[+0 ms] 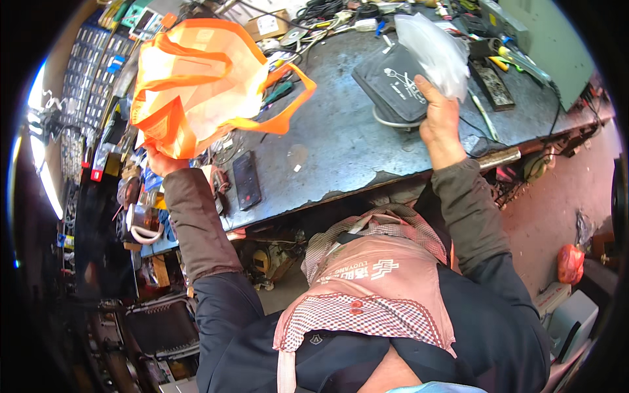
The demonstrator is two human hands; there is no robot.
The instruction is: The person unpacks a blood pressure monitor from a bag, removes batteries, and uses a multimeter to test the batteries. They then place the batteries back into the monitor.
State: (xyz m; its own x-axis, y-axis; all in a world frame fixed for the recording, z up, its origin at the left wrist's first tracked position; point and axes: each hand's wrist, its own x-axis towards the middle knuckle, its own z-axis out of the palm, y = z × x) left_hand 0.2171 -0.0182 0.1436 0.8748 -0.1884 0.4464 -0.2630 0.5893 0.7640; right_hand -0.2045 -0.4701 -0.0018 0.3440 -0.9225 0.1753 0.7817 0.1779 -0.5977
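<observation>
- Orange fabric tote bag (209,75), upper left of frame, limp and creased, one handle loop reaching toward the middle. Left hand (162,162) at its lower edge; fingers look closed on the fabric, tips hidden behind it.
- Clear plastic bag (434,51), upper right. Right hand (441,123) at its lower end, thumb on the near side, apparently pinching it; other fingers out of sight beneath.
- Dark grey pouch (386,75) with white line drawing, touching that thumb. Gripped with the plastic or resting on the worktop (321,154): cannot tell.
- Judgement on handling: tote looks floppy; better held by rim or handle than by a low corner, or the mouth may fold in.
- Plastic likely slippery; a broad thumb, backed by the fingers, should hold best.
- Pale loop (395,124) below the pouch might snag; worth checking before lifting.
- Black smartphone (247,180), left of centre, near the worktop's front edge; best to swing the tote clear.
</observation>
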